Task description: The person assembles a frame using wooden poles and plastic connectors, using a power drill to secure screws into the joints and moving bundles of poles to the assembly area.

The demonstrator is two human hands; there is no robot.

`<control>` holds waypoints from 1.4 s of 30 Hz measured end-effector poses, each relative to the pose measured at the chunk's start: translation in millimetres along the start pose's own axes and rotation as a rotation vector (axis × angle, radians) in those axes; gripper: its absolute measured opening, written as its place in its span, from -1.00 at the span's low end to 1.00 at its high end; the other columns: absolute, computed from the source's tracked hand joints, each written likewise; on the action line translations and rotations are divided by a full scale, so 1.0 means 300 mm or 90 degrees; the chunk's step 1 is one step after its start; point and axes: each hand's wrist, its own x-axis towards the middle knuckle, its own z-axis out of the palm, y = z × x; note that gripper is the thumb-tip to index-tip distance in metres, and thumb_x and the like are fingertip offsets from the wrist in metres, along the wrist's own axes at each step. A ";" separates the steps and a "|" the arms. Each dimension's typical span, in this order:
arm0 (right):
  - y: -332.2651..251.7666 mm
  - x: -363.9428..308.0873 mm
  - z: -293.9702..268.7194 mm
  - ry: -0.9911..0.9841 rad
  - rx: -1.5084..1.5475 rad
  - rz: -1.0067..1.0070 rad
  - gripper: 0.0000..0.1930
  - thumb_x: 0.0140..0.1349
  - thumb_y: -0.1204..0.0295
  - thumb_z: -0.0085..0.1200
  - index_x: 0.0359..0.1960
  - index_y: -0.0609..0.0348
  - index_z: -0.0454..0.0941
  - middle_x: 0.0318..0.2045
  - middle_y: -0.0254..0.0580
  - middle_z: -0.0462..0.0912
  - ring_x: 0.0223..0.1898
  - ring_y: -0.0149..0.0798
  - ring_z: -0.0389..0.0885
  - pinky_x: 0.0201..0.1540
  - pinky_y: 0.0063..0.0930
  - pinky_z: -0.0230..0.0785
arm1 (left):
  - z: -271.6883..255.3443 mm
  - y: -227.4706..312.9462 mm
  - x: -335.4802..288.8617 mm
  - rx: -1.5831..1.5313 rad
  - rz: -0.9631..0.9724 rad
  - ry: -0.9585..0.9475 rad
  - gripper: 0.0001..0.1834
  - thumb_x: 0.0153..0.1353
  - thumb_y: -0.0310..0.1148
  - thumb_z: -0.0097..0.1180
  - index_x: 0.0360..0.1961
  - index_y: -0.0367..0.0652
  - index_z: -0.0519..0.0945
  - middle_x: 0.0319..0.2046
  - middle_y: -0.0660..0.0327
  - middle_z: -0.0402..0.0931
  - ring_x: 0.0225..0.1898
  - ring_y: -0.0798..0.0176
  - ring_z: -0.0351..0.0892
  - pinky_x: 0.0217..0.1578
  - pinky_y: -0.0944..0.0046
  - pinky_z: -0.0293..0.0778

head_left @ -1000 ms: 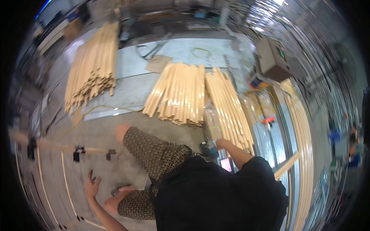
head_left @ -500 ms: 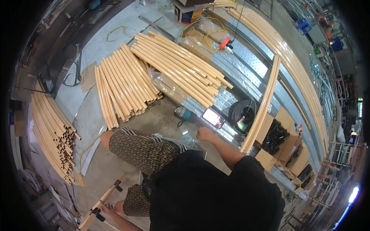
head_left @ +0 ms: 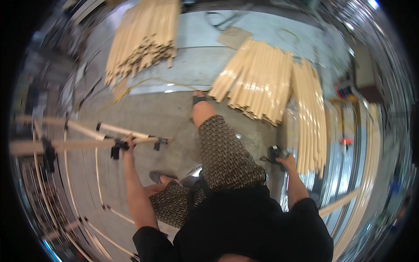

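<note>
We stand in a workshop. Piles of beige tubes and a jointed tube frame occupy its concrete floor.

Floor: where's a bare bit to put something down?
Bare floor lies between the frame and the forward leg, this side of the yellow cord. The sheet has bare room between the left stack and middle stack. Crowded: around the right stack, tool and right hand.

No txt, nos. or signs were legible; bucket label, far rt., was too blurred to read.
</note>
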 end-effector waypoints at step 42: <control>-0.717 0.859 0.283 -0.087 0.051 -0.066 -0.34 -0.03 -0.07 0.34 -0.31 0.45 0.57 -0.45 0.03 0.66 -0.55 -0.21 0.67 -0.57 -0.41 0.45 | -0.463 -0.311 -0.521 -0.110 -0.277 0.505 -0.66 0.29 -0.19 0.16 -0.04 -0.19 0.55 -0.05 0.18 0.55 0.06 0.26 0.52 0.02 0.17 0.59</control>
